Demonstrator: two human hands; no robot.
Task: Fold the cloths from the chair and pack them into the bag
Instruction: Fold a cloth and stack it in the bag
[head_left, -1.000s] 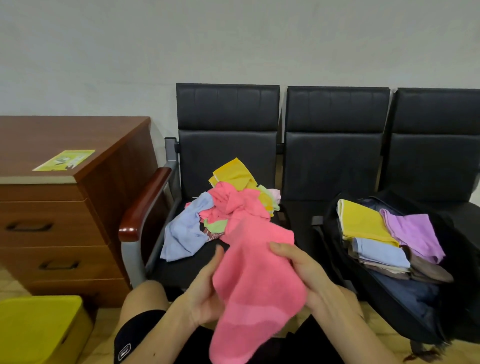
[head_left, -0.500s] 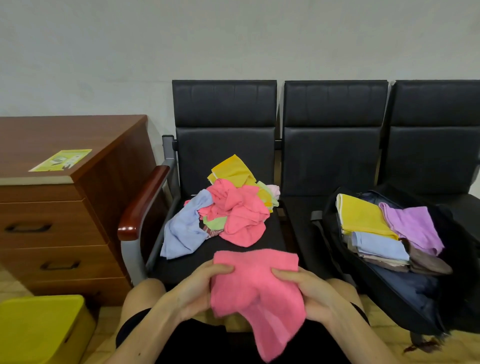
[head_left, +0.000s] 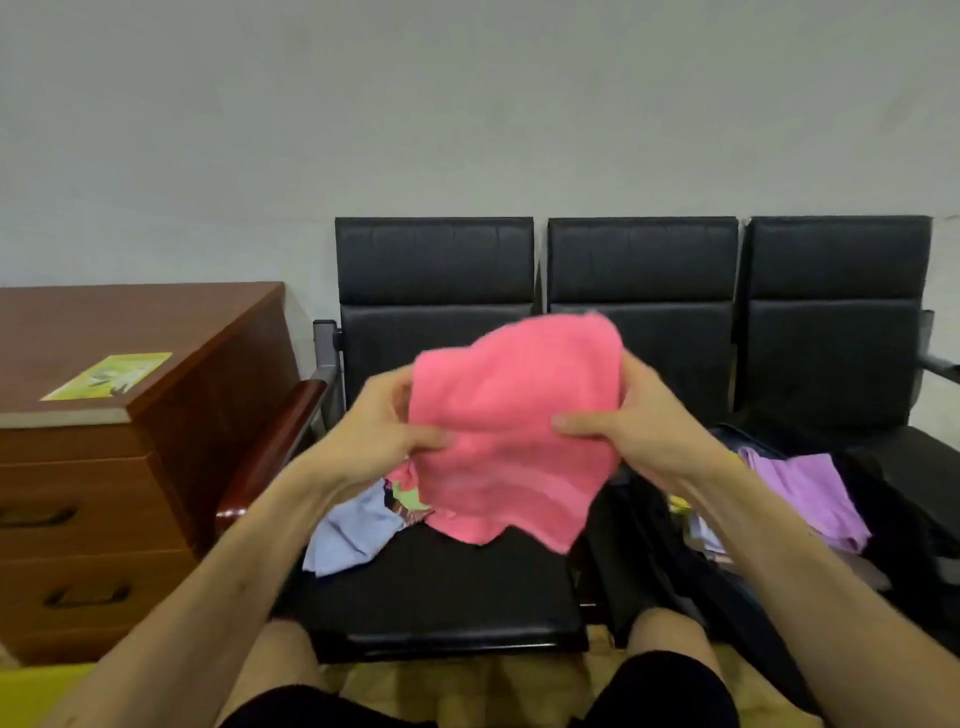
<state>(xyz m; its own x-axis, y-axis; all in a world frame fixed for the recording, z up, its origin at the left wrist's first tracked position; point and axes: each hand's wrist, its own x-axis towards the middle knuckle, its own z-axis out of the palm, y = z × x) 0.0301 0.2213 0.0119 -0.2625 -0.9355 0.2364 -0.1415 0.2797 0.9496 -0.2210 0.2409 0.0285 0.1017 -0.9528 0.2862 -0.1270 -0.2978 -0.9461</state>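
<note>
drawer unit (head_left: 104, 467): far left, out of play. Don't swing the cloth that way.
left hand (head_left: 379, 441): clamped on the left edge of the pink cloth (head_left: 514, 415), thumb on the near face, fingers behind. Hold close to the corner so the edge hangs straight.
pile (head_left: 358, 525): unfolded cloths on the chair (head_left: 441, 592) seat, mostly hidden behind the pink one; a light blue one and bits of green show. Plenty left, so the task looks roughly midway.
pink cloth: in the air between both hands, above the seat and in front of the pile. It is bunched at the top, and the bottom edge hangs ragged and uneven. The picture is blurred here, so I can't tell how many layers it has.
step: looks like you're squaring it for a fold. Pull your hands apart until the top edge is taut, match the corners, then fold. Terry is limp and will slump if you let it go slack.
right hand (head_left: 644, 431): pinching the right edge, thumb across the front, fingers behind. Level it with the left.
bag (head_left: 639, 551): open on the next seat to the right, with a folded purple cloth (head_left: 805, 493) on top. Lay the pink one in flat so the stack doesn't tip.
</note>
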